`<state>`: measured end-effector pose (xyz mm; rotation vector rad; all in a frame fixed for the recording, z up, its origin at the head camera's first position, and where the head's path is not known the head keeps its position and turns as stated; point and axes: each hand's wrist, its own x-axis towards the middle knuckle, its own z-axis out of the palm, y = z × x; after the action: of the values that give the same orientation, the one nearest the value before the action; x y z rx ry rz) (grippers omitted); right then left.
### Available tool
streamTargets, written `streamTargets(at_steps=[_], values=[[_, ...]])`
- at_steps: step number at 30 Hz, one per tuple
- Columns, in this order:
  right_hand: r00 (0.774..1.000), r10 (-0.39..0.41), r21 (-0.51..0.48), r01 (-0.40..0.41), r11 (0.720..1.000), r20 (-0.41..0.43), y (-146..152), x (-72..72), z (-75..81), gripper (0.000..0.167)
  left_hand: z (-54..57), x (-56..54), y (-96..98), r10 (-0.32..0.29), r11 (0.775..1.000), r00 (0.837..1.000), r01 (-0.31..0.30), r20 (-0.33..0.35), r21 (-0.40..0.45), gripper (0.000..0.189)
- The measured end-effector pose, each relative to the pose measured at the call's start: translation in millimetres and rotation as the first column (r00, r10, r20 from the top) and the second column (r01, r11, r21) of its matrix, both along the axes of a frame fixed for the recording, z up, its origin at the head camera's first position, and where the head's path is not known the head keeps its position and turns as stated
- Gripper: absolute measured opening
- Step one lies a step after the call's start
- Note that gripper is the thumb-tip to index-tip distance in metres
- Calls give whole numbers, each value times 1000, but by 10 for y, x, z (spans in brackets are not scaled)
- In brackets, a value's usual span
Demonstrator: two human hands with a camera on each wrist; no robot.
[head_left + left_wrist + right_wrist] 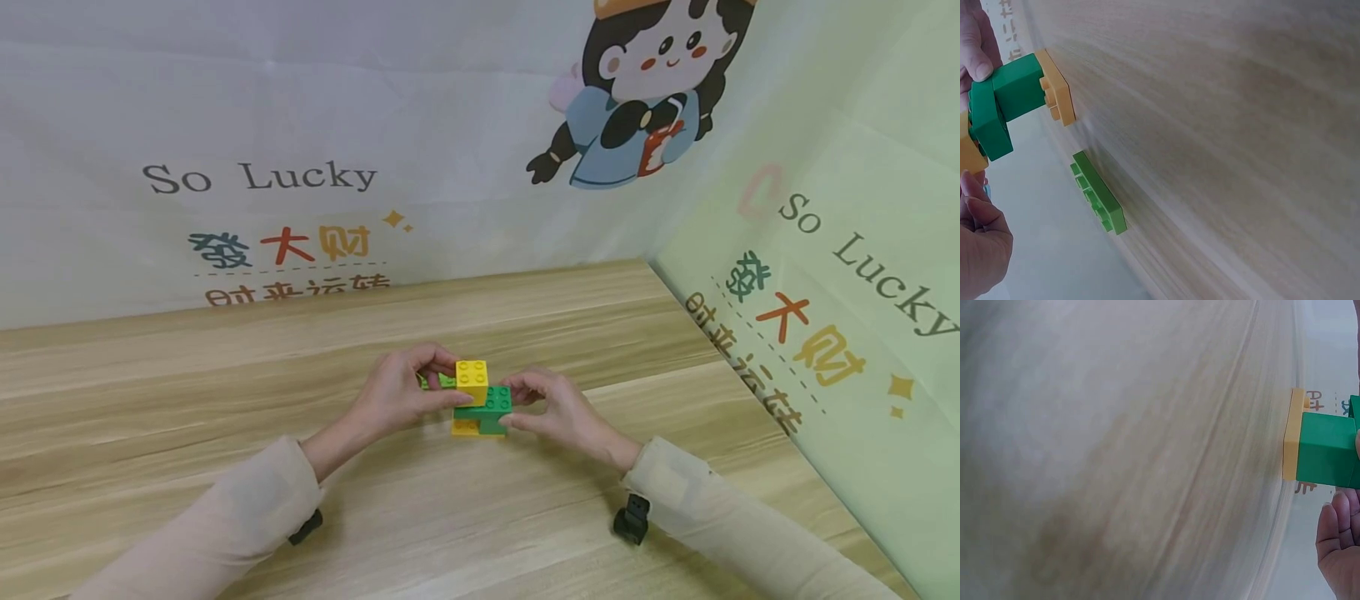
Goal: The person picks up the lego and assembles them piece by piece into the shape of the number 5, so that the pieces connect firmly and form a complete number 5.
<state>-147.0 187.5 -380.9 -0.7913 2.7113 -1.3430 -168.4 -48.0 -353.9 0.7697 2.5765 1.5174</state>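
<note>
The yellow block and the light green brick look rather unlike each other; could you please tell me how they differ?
The yellow block is chunky, with four studs in a square; the light green brick is low and long. The left hand pinches the yellow block above the table, while the light green brick lies on the table. Both have studs on top.

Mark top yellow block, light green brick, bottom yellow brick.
Top yellow block (475,389), head view: near face.
Light green brick (1099,189), left wrist view: long side.
Bottom yellow brick (1293,437), right wrist view: side.
</note>
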Motion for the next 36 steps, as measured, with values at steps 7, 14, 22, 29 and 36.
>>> streamTargets(at_steps=[7, 14, 22, 29, 36], values=[[1000, -2, -5, 2, 1000, 11, 4, -1, 0, 34, -12, 11, 15, -8, 1000, 1000, 9, -15, 28, 33], [1000, 0, -8, 0, 1000, 2, 9, -7, 0, 33, -26, 18, 9, -19, 1000, 997, 20, -69, 14, 32], [1000, -5, -3, 5, 1000, 15, 7, -13, -9, 33, -41, 17, 1, -13, 1000, 998, 13, -63, 10, 32], [999, -11, 2, 11, 1000, 31, 3, -11, -15, 34, -74, 18, -4, 9, 1000, 998, -7, -59, 27, 33], [1000, -8, 1, 8, 1000, 21, 4, -8, -21, 34, -109, 15, -27, 15, 998, 1000, -14, -14, 60, 32]])
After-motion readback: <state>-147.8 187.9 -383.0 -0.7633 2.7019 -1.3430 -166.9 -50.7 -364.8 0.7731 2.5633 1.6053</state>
